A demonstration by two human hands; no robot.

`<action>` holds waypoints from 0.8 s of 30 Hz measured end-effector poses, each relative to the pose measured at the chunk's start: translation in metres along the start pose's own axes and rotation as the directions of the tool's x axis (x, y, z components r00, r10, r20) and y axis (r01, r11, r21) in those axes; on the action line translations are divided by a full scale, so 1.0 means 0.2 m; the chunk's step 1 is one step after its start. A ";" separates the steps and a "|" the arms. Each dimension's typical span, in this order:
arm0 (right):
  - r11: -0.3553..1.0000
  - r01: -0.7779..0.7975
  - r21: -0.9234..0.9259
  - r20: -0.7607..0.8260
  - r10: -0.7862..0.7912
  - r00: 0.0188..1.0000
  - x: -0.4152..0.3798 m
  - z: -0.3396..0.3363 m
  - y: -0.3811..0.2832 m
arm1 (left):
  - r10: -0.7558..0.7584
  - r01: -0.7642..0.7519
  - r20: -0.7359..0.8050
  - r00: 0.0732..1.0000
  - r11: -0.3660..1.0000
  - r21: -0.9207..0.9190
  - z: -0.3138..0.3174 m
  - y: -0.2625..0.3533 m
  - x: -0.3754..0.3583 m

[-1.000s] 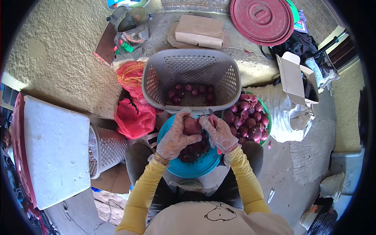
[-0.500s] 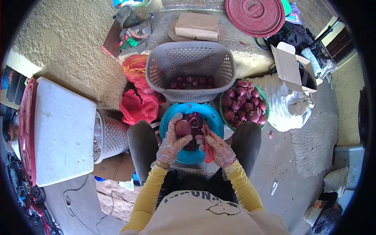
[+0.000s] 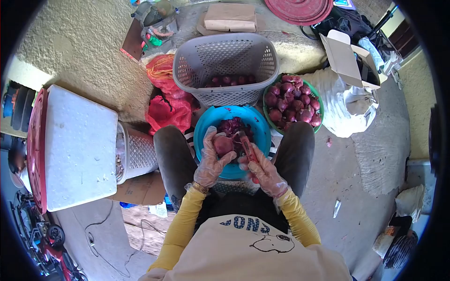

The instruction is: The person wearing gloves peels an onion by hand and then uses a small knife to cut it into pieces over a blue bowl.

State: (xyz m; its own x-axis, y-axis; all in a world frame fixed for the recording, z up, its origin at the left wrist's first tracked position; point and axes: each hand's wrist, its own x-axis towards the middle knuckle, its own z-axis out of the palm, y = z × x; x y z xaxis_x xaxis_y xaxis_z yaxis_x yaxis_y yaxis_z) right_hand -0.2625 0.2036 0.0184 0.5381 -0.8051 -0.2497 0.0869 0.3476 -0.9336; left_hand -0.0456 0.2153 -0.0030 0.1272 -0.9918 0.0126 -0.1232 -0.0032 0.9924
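My left hand (image 3: 209, 161), in a clear plastic glove, is closed around a red onion (image 3: 223, 146). In my right hand (image 3: 267, 175), gloved the same way, is a red-handled knife (image 3: 247, 148), its top end pointing up and toward the onion. Knife and onion look slightly apart. Both hands are over a blue basin (image 3: 201, 122) between my knees, where dark purple onion skins (image 3: 233, 125) lie. Beyond it to the right, a green basin (image 3: 320, 122) is heaped with red onions (image 3: 291, 104).
A grey perforated basket (image 3: 225, 47) with several onions stands behind the blue basin. Red mesh sacks (image 3: 168, 112) lie to its left. A white foam box (image 3: 82, 150) and another basket (image 3: 140, 152) are at the left. A white sack (image 3: 340, 110) and cardboard box (image 3: 344, 65) are right.
The camera view has tilted, so the surroundings sit higher in the picture. The knife has turned, its top now leaning left toward the onion. My left hand still holds the onion.
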 end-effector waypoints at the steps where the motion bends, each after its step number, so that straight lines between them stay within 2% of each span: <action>1: 0.997 0.006 -0.077 -0.014 -0.007 1.000 -0.01 -0.01 0.00 | 0.046 -0.048 0.019 0.999 0.991 0.122 0.00 -0.03 0.01; 2: 0.997 0.005 -0.073 -0.016 -0.006 1.000 -0.01 -0.01 0.00 | 0.044 -0.046 0.022 0.999 0.991 0.125 -0.01 -0.03 0.01; 4: 0.910 0.073 -0.409 -0.067 -0.109 0.992 0.00 -0.01 -0.01 | -0.034 0.021 0.053 0.998 0.975 0.220 -0.01 -0.01 0.01; 5: 0.910 0.073 -0.407 -0.064 -0.109 0.992 0.01 -0.01 0.01 | -0.035 0.023 0.051 0.998 0.975 0.222 -0.01 -0.03 0.02; 7: 0.784 0.280 -0.554 -0.054 -0.369 0.928 0.04 -0.02 0.06 | -0.003 -0.003 0.026 1.000 0.974 0.228 0.00 -0.07 0.02; 8: 0.784 0.282 -0.553 -0.051 -0.370 0.928 0.05 -0.02 0.05 | -0.001 -0.004 0.024 1.000 0.973 0.229 0.00 -0.07 0.02; 10: 0.665 0.378 -0.644 0.012 -0.484 0.875 0.07 -0.02 0.04 | 0.059 -0.052 -0.015 0.998 0.953 0.299 0.00 -0.07 0.02; 17: 0.675 0.324 -0.663 0.031 -0.408 0.913 0.09 0.01 0.06 | 0.034 -0.044 0.038 0.999 0.953 0.299 0.01 -0.11 0.05; 19: 0.641 0.296 -0.709 -0.002 -0.421 0.907 0.09 0.01 0.05 | 0.045 -0.048 0.017 0.999 0.958 0.283 0.01 -0.10 0.05; 22: 0.598 0.319 -0.735 0.045 -0.426 0.904 0.08 0.01 0.04 | 0.098 -0.092 -0.002 0.995 0.938 0.334 0.02 -0.10 0.06; 24: 0.593 0.309 -0.744 0.049 -0.413 0.910 0.08 0.02 0.05 | 0.074 -0.070 0.000 0.997 0.945 0.319 0.02 -0.08 0.06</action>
State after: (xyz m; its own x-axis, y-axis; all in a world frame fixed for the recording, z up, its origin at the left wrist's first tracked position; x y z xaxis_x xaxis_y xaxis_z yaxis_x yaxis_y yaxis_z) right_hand -0.2503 0.1952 0.0063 0.4947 -0.8521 0.1708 -0.4056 -0.4002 -0.8217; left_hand -0.0454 0.2028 -0.0183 0.1177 -0.9893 0.0862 -0.4393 0.0260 0.8980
